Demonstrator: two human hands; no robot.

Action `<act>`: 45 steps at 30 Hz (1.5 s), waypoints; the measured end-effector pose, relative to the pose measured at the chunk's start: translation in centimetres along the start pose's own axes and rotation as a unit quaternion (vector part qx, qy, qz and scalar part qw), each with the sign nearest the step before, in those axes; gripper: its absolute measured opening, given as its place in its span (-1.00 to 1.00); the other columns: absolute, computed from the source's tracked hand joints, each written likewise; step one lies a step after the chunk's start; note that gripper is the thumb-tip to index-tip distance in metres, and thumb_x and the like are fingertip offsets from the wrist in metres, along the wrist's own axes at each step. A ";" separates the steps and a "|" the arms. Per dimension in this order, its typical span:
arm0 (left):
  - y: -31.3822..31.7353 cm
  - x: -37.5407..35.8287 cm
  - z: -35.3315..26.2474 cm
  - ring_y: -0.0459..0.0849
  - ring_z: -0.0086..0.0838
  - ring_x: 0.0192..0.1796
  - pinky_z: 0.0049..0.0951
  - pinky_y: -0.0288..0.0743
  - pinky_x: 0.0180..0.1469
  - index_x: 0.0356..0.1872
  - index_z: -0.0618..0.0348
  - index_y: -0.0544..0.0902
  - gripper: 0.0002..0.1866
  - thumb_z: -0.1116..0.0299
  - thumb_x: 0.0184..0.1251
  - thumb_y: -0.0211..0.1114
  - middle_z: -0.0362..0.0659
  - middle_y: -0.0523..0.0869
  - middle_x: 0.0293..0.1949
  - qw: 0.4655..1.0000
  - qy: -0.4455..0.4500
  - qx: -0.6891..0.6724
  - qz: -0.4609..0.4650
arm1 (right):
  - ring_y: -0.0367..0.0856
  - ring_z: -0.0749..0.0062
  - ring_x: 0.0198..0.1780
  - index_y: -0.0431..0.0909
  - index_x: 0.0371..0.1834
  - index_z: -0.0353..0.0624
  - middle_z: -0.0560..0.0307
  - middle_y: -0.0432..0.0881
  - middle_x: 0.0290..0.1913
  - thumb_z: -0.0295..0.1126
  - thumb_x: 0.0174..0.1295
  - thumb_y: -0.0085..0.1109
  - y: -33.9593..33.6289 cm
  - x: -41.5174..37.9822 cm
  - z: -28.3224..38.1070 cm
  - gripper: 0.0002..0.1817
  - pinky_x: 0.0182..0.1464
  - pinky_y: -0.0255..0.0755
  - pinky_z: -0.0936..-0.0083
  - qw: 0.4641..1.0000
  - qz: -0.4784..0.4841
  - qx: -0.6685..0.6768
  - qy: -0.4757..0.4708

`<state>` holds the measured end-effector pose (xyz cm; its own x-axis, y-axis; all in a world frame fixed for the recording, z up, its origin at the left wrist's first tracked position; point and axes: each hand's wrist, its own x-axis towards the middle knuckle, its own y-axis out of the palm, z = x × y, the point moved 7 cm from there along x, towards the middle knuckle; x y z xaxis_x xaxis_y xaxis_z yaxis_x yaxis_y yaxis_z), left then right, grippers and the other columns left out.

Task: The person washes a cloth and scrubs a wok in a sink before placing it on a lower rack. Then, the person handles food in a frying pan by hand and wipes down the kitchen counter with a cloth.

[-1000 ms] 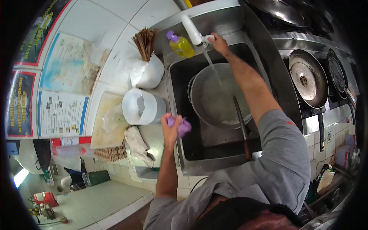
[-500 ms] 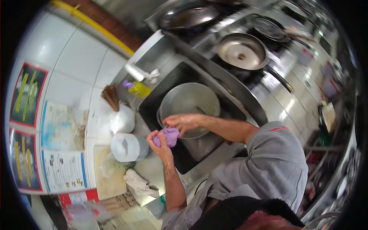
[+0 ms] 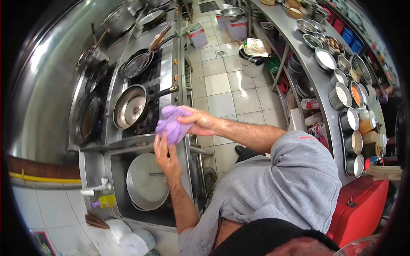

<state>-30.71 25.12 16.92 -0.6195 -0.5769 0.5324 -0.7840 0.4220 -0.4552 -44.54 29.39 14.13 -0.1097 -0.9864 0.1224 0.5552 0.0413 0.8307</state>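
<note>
Both hands hold a bunched purple cloth over the corner between the sink and the stove. My right hand grips it from the right, fingers wrapped round its side. From below, my left hand pinches its lower edge; part of the fingertips is hidden by the folds. Both hands look wet. Below and left of them a large metal pot with cloudy liquid sits in the sink, a handle or utensil sticking up inside it. A frying pan rests on the stove just left of the cloth.
A white tap and a yellow soap bottle are at the sink's left edge. More pans stand on the stove. To the right runs a steel counter with several bowls, beside a red chest. Tiled floor lies between.
The view has swung right, bringing the aisle and counter into sight. The cloth has gone from above the pot toward the stove, and my right hand now grips it instead of lying open beside it.
</note>
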 end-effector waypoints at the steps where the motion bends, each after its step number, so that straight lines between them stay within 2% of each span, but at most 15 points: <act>1: 2.3 1.1 -0.8 0.35 -0.14 0.21 -0.24 0.20 0.22 0.08 0.25 0.49 -0.57 0.30 0.20 0.25 0.08 0.38 0.16 0.999 0.009 0.017 0.028 | 0.36 0.31 0.20 0.22 0.22 -0.06 0.10 0.40 0.13 -0.30 0.25 0.06 -1.1 -1.3 2.1 -0.52 0.24 0.23 0.14 1.000 -0.003 -0.003 -0.019; 7: 15.6 7.0 -2.8 0.48 -0.26 0.07 -0.32 0.35 0.10 0.05 0.21 0.51 -0.59 0.26 0.21 0.25 -0.01 0.43 0.11 0.989 0.025 -0.026 0.140 | 0.43 0.37 0.13 0.28 0.19 -0.15 0.10 0.45 0.09 -0.23 0.33 -0.06 -13.6 -6.0 11.2 -0.58 0.16 0.35 0.21 0.989 -0.111 -0.072 -0.069; 9: 20.9 8.9 -1.3 0.52 -0.33 0.01 -0.36 0.40 0.04 0.10 0.19 0.47 -0.55 0.25 0.19 0.27 -0.06 0.43 0.12 0.965 -0.077 -0.130 0.214 | 0.44 0.39 0.12 0.30 0.18 -0.17 0.10 0.47 0.07 -0.21 0.33 -0.07 -16.9 -7.0 15.5 -0.59 0.15 0.36 0.26 0.983 -0.118 -0.106 -0.096; 11: 25.0 11.0 -0.9 0.53 -0.37 -0.01 -0.40 0.44 -0.02 0.12 0.19 0.44 -0.53 0.25 0.21 0.27 -0.08 0.43 0.12 0.962 -0.075 -0.146 0.218 | 0.49 0.41 0.05 0.35 0.12 -0.25 0.11 0.51 0.02 -0.20 0.34 -0.09 -20.8 -8.8 20.0 -0.60 0.11 0.39 0.37 0.947 -0.266 -0.158 -0.087; 15: 30.8 15.4 -0.7 0.56 -0.39 -0.05 -0.45 0.46 -0.06 0.10 0.23 0.45 -0.55 0.23 0.25 0.23 -0.08 0.45 0.08 0.958 -0.078 -0.172 0.215 | 0.54 0.44 -0.06 0.39 0.08 -0.29 0.10 0.55 -0.05 -0.19 0.34 -0.08 -24.8 -11.8 28.8 -0.59 0.05 0.42 0.44 0.953 -0.228 -0.097 -0.176; 17: 33.2 17.6 0.4 0.59 -0.41 -0.10 -0.46 0.46 -0.07 0.09 0.24 0.45 -0.53 0.18 0.25 0.22 -0.08 0.48 0.04 0.957 -0.108 -0.113 0.244 | 0.55 0.46 -0.15 0.43 0.04 -0.31 0.09 0.58 -0.11 -0.19 0.33 -0.05 -30.3 -13.8 34.0 -0.60 -0.01 0.42 0.45 0.887 -0.375 -0.129 -0.237; 27: 43.0 28.2 7.2 0.61 -0.36 -0.06 -0.44 0.44 0.00 0.07 0.26 0.46 -0.51 0.12 0.24 0.22 -0.09 0.56 -0.04 0.936 -0.151 -0.170 0.268 | 0.56 0.45 -0.20 0.47 -0.08 -0.29 0.10 0.59 -0.21 -0.12 0.26 0.06 -35.8 -16.9 54.1 -0.59 -0.08 0.43 0.49 0.778 -0.459 -0.266 -0.337; 32: 48.2 36.5 12.2 0.60 -0.34 -0.03 -0.39 0.42 0.03 0.07 0.26 0.47 -0.56 0.18 0.26 0.20 -0.06 0.58 -0.02 0.927 -0.161 -0.212 0.264 | 0.52 0.46 -0.21 0.49 -0.09 -0.32 0.12 0.58 -0.21 -0.12 0.26 0.06 -36.2 -19.3 67.8 -0.58 -0.07 0.40 0.48 0.654 -0.491 -0.306 -0.488; 34: 49.9 40.3 11.9 0.60 -0.35 -0.03 -0.39 0.42 0.03 0.07 0.26 0.47 -0.56 0.19 0.27 0.20 -0.06 0.59 -0.04 0.923 -0.151 -0.223 0.274 | 0.48 0.51 -0.26 0.53 -0.15 -0.32 0.16 0.58 -0.26 -0.11 0.28 0.03 -38.4 -21.5 73.4 -0.59 -0.17 0.36 0.55 0.554 -0.546 -0.360 -0.516; 35: 50.9 42.1 11.8 0.60 -0.35 -0.04 -0.39 0.42 0.03 0.06 0.27 0.47 -0.57 0.20 0.27 0.19 -0.06 0.60 -0.05 0.920 -0.146 -0.229 0.283 | 0.47 0.38 -0.31 0.52 -0.17 -0.37 0.08 0.60 -0.27 -0.13 0.26 0.04 -38.1 -22.2 75.5 -0.58 -0.20 0.33 0.54 0.452 -0.563 -0.438 -0.537; 37: 52.7 45.3 12.1 0.60 -0.34 -0.04 -0.39 0.42 0.02 0.06 0.27 0.47 -0.57 0.20 0.27 0.20 -0.06 0.60 -0.06 0.918 -0.144 -0.238 0.284 | 0.52 0.12 -0.28 0.52 -0.15 -0.37 -0.06 0.61 -0.27 -0.13 0.24 0.04 -37.9 -22.3 77.0 -0.57 -0.15 0.36 0.40 0.261 -0.629 -0.584 -0.442; 38: 53.6 46.4 12.3 0.60 -0.34 -0.04 -0.39 0.42 0.02 0.05 0.28 0.47 -0.57 0.20 0.27 0.20 -0.06 0.61 -0.07 0.915 -0.143 -0.248 0.285 | 0.52 0.12 -0.28 0.52 -0.15 -0.37 -0.06 0.61 -0.27 -0.13 0.24 0.04 -39.3 -22.1 77.0 -0.57 -0.15 0.36 0.40 0.263 -0.629 -0.583 -0.440; 42: 57.2 49.5 14.8 0.60 -0.34 -0.04 -0.40 0.42 0.02 0.05 0.29 0.47 -0.57 0.20 0.26 0.20 -0.06 0.61 -0.07 0.915 -0.154 -0.247 0.278 | 0.32 -0.22 0.15 0.32 0.17 -0.23 -0.36 0.37 0.12 0.07 0.24 -0.13 -55.0 -18.9 74.2 -0.37 0.20 0.17 0.06 0.152 -0.639 -0.754 -0.014; 44: 58.7 50.2 16.3 0.60 -0.34 -0.04 -0.41 0.43 0.00 0.05 0.29 0.47 -0.56 0.20 0.26 0.20 -0.06 0.61 -0.07 0.922 -0.163 -0.195 0.291 | 0.14 -0.20 0.29 0.23 0.25 -0.19 -0.26 0.22 0.27 0.17 0.25 -0.29 -71.8 -21.7 71.5 -0.29 0.24 0.04 -0.07 0.317 -0.590 -0.714 0.204; 45: 59.4 50.5 17.1 0.60 -0.34 -0.04 -0.41 0.43 0.00 0.05 0.29 0.47 -0.56 0.20 0.26 0.20 -0.06 0.61 -0.07 0.924 -0.169 -0.191 0.284 | 0.14 -0.20 0.29 0.23 0.25 -0.19 -0.26 0.22 0.27 0.17 0.25 -0.29 -71.4 -20.1 71.5 -0.29 0.24 0.04 -0.07 0.321 -0.582 -0.719 0.204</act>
<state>-107.93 9.08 4.53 -0.9388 -0.3445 0.0031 -0.3323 0.9029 -0.2726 -140.87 57.62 -8.79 -0.9784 -0.1511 -0.1414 0.1726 -0.2186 -0.9604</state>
